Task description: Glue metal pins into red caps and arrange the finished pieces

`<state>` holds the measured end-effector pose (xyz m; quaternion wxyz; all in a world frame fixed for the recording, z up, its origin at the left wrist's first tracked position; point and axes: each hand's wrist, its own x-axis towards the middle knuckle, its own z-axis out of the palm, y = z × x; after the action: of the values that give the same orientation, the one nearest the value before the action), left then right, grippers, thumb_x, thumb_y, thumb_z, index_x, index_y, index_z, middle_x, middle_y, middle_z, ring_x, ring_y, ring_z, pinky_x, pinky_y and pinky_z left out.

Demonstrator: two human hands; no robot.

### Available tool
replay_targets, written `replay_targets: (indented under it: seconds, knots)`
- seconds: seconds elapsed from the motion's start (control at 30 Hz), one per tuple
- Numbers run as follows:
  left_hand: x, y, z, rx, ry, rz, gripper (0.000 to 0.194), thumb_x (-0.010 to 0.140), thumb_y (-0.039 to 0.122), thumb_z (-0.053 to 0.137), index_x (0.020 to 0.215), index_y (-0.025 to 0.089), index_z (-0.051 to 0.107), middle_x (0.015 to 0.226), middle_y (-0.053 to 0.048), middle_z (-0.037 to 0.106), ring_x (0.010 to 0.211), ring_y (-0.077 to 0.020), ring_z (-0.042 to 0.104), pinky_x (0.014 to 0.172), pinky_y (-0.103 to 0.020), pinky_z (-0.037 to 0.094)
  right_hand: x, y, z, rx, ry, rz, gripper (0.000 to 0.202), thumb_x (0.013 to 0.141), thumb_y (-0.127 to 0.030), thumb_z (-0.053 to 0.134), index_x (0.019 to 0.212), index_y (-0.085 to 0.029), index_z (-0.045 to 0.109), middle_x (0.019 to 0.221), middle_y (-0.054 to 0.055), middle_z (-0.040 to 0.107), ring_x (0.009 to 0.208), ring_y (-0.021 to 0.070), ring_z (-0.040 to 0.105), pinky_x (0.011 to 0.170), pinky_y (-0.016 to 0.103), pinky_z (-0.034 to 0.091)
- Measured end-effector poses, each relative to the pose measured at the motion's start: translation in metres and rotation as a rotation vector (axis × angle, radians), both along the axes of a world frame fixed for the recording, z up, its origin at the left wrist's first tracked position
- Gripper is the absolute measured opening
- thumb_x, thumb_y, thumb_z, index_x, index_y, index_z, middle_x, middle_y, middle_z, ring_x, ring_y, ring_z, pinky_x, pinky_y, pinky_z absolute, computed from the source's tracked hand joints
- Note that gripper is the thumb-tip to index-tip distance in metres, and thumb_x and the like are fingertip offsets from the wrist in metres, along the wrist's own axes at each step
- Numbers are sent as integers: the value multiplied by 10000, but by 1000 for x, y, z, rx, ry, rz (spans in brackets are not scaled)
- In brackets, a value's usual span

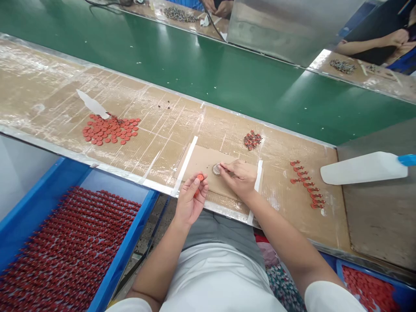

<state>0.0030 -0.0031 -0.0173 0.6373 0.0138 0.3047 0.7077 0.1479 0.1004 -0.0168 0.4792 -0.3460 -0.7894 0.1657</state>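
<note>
My left hand is closed on a small orange-red disc at its fingertips, and another bit of the same colour shows lower in the fingers. Beside it, my right hand pinches a tiny dark red piece at a small round dish; the fingers mostly hide that piece. The dish sits on a cardboard sheet held down with white tape. Behind the right hand lies a pile of small red and dark parts. A spread of flat orange-red discs lies off to the left.
Rows of red pieces fill a blue tray at lower left. A white bottle with a blue cap lies at right, near a line of red parts. Behind the bench runs a green belt. Other people's hands work across it.
</note>
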Motion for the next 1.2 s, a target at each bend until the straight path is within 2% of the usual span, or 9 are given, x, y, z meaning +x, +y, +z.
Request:
replay_targets:
  seconds: [0.1, 0.2, 0.3, 0.4, 0.5, 0.63, 0.73, 0.9, 1.2]
  knots:
    - [0, 0, 1, 2, -8, 9, 185, 777, 159, 689, 961, 144, 700, 984, -44, 709, 792, -57, 660, 768, -147, 551, 0, 1, -1, 53, 27, 41, 155, 759, -192, 708, 897, -257, 732, 732, 16, 733, 620, 142, 640, 610, 304, 539]
    - [0, 1, 2, -5, -14, 18, 173, 771, 140, 690, 944, 136, 703, 993, -52, 712, 796, -54, 665, 783, -138, 546, 0, -1, -3, -5, 48, 39, 154, 749, -210, 722, 892, -265, 737, 735, 13, 735, 628, 147, 646, 629, 312, 545]
    - [1, 2, 4, -13, -13, 21, 176, 764, 126, 692, 939, 135, 705, 1023, -58, 712, 801, -51, 671, 793, -127, 539, -2, -5, 0, -178, 190, -45, 137, 736, -253, 739, 873, -256, 744, 790, 24, 742, 665, 154, 664, 679, 324, 559]
    - [3, 2, 7, -29, -8, 15, 198, 758, 127, 698, 954, 147, 702, 999, -40, 718, 796, -53, 675, 783, -128, 544, -3, -8, 8, -448, 485, -120, 233, 726, -279, 750, 957, -250, 729, 863, 22, 746, 742, 152, 687, 727, 311, 565]
    - [9, 2, 12, -31, 6, -18, 206, 759, 154, 705, 965, 159, 699, 954, -31, 725, 776, -56, 675, 752, -130, 551, 0, -10, 19, -673, 744, -88, 249, 711, -272, 766, 955, -248, 727, 843, 6, 745, 769, 128, 689, 693, 249, 557]
    - [23, 2, 21, -24, 18, -78, 180, 763, 197, 709, 942, 178, 701, 956, -30, 729, 774, -61, 677, 735, -136, 554, 6, -21, 36, -820, 898, -48, 158, 681, -255, 788, 831, -237, 740, 831, -2, 743, 748, 111, 686, 633, 206, 549]
    - [33, 2, 28, -7, 2, -127, 175, 769, 226, 707, 938, 180, 702, 954, -25, 730, 774, -65, 680, 731, -142, 557, 8, -36, 44, -811, 892, -36, 152, 677, -257, 794, 818, -240, 740, 818, -5, 747, 738, 124, 699, 683, 241, 579]
    - [44, 1, 36, 27, -24, -179, 199, 792, 254, 687, 968, 163, 700, 901, -23, 731, 770, -71, 682, 743, -155, 563, 11, -60, 47, -673, 722, -48, 197, 686, -213, 788, 873, -255, 745, 871, -2, 756, 795, 162, 719, 790, 308, 604]
    - [52, -1, 33, 28, 0, -174, 188, 784, 259, 695, 946, 166, 712, 970, -41, 736, 825, -79, 684, 746, -134, 549, 18, -72, 39, -409, 463, -66, 225, 712, -178, 756, 909, -287, 747, 931, -11, 747, 815, 190, 725, 809, 337, 619]
